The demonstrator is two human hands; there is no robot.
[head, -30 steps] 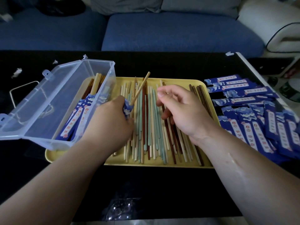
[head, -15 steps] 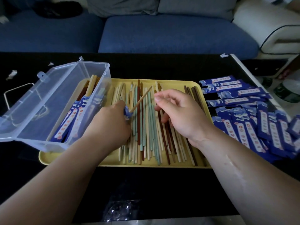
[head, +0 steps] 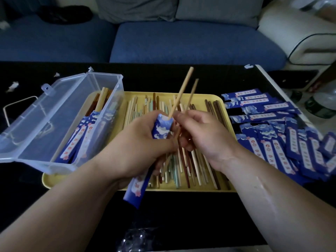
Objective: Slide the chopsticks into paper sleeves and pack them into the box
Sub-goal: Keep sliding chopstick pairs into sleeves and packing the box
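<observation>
My left hand (head: 138,144) grips a blue paper sleeve (head: 161,129) whose lower end hangs below my wrist. A light wooden chopstick (head: 181,91) sticks up out of the sleeve's mouth. My right hand (head: 205,137) pinches a second tan chopstick (head: 192,93), raised beside the first, just right of the sleeve opening. Beneath both hands lies the yellow tray (head: 216,99) with several loose chopsticks (head: 187,166) in cream, teal and brown. The clear plastic box (head: 54,113) at the left holds a few sleeved pairs (head: 80,137).
Several empty blue sleeves (head: 283,142) are spread on the black table to the right of the tray. The box's lid (head: 21,128) lies open to the left. A blue sofa (head: 181,40) runs behind the table. Bottles (head: 320,104) stand at the far right.
Both hands rose off the tray and came together. The right hand picked up a chopstick from the pile and lifted it beside the sleeve; the sleeve tilted up into view.
</observation>
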